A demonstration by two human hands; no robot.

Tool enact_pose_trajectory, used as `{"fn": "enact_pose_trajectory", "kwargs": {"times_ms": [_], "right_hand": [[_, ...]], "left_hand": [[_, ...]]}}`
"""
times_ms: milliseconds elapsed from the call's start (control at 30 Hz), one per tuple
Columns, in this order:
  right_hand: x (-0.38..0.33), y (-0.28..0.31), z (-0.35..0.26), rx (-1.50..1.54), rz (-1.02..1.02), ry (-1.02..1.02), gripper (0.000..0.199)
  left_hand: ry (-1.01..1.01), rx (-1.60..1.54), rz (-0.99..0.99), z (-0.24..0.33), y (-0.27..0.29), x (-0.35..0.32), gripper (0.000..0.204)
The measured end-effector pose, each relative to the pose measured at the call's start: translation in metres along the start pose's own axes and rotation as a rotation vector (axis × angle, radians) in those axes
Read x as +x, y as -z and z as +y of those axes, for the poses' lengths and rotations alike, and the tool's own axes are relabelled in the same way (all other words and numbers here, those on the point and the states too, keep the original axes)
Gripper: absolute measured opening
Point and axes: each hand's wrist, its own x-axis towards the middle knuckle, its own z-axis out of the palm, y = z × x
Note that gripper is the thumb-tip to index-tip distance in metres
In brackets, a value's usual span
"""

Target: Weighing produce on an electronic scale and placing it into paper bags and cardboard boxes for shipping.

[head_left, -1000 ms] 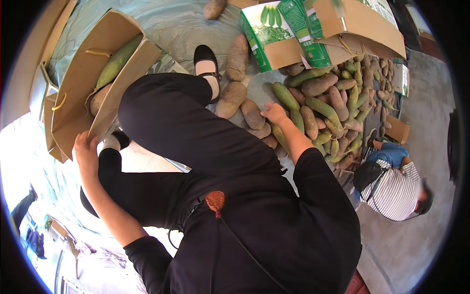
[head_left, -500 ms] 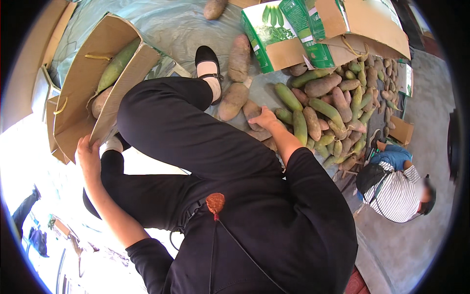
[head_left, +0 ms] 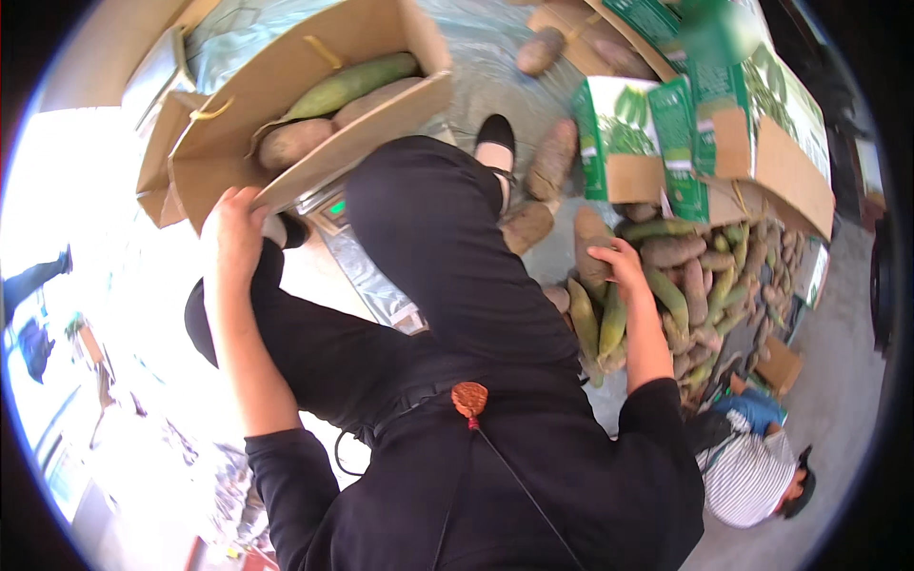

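- Fingers of our right hand (head_left: 621, 265) wrap a brown oblong tuber (head_left: 592, 249) at three o'clock atop the heap of green and brown produce (head_left: 700, 285); our left hand (head_left: 233, 224) grips the open brown cardboard box (head_left: 286, 86) at ten o'clock.
- We judge the tilted box could spill its long green fruit (head_left: 347, 84).
- Our black-trousered knee (head_left: 428, 209) stands between the hands; green-printed cartons (head_left: 657, 133) crowd at one o'clock.

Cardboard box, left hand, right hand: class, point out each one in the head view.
cardboard box (head_left: 238, 114), head view, on its brown side wall.
left hand (head_left: 233, 233), head view, on the back of the hand.
right hand (head_left: 619, 265), head view, on the back of the hand.
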Motion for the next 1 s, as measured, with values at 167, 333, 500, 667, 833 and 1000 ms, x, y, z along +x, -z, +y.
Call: {"fn": "enact_pose_trajectory", "kwargs": {"times_ms": [167, 333, 500, 667, 833, 1000], "right_hand": [[-0.026, -0.023, -0.093, 0.121, -0.098, 0.434, 0.061], [-0.072, -0.065, -0.212, -0.042, -0.255, 0.79, 0.071], [-0.111, -0.129, -0.296, -0.25, -0.368, 1.074, 0.072], [-0.11, -0.186, -0.324, -0.415, -0.447, 1.207, 0.069], [-0.121, -0.224, -0.326, -0.513, -0.487, 1.166, 0.071], [-0.116, -0.245, -0.335, -0.657, -0.408, 1.193, 0.07]], "left_hand": [[0.011, -0.005, 0.043, -0.007, -0.001, -0.005, 0.017], [0.029, -0.077, 0.086, -0.019, 0.0, -0.013, 0.015], [0.007, -0.066, 0.12, -0.023, 0.007, -0.016, 0.014], [0.004, -0.094, 0.112, -0.025, 0.007, -0.014, 0.017], [-0.013, -0.119, 0.186, -0.03, 0.002, -0.017, 0.016], [-0.012, -0.124, 0.156, -0.03, 0.006, -0.019, 0.021]]}}
